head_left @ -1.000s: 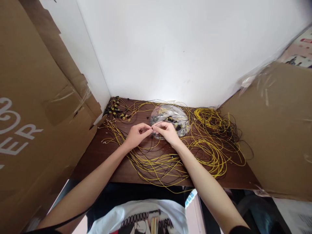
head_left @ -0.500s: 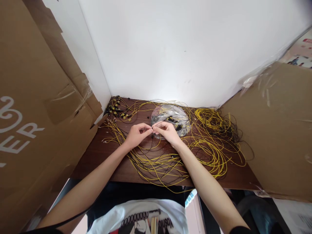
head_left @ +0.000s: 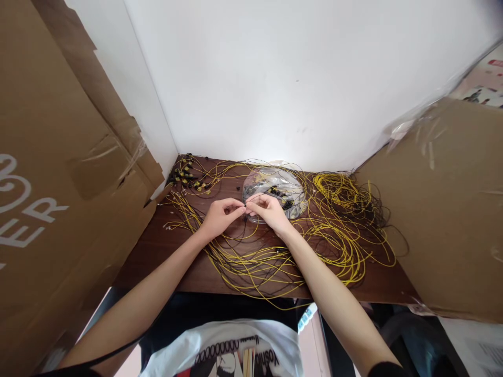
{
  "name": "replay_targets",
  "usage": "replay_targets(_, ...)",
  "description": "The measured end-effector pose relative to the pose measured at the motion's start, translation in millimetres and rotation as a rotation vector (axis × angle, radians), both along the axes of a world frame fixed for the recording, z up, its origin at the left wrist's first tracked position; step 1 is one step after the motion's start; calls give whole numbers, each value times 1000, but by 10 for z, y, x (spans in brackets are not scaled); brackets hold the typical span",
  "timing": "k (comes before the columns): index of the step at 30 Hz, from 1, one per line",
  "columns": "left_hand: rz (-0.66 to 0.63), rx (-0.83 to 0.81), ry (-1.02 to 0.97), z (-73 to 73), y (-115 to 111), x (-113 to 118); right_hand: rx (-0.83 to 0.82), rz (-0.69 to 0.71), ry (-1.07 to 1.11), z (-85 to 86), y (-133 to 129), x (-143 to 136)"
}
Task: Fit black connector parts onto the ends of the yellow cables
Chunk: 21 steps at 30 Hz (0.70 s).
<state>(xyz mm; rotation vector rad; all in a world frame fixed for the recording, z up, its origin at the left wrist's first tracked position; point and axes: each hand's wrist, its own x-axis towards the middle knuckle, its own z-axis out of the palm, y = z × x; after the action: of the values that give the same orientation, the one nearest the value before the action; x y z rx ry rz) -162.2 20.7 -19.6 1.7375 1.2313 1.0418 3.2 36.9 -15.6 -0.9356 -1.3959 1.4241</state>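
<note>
My left hand (head_left: 220, 217) and my right hand (head_left: 269, 210) meet fingertip to fingertip above the middle of the brown table (head_left: 153, 256). Both pinch something small and dark between thumb and fingers, too small to make out. Just behind the hands lies a clear plastic bag (head_left: 296, 196) with black pieces in it. Yellow and black wires (head_left: 251, 262) spread in loose curves below the hands and under my right forearm. Thin wire ends (head_left: 176, 201) fan out to the left of my left hand.
Black connectors with yellow parts (head_left: 188, 175) cluster at the back left. A tangled coil of yellow wire (head_left: 334, 188) sits at the back right. Cardboard stands on the left (head_left: 78, 173) and right (head_left: 440, 209), and a white wall (head_left: 267, 84) rises behind the table.
The view has shifted very slightly. Both hands keep the same pinch, with hardly any visible movement of the fingers.
</note>
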Motion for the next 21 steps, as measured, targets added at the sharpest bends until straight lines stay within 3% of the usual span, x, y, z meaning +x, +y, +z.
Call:
replay_targets(14, -19, 3, -10, 28, -8, 22, 53, 8, -32, 1, -7, -10)
replay_targets(21, -6, 13, 0, -10, 10, 19, -38, -20, 16, -17, -6, -28)
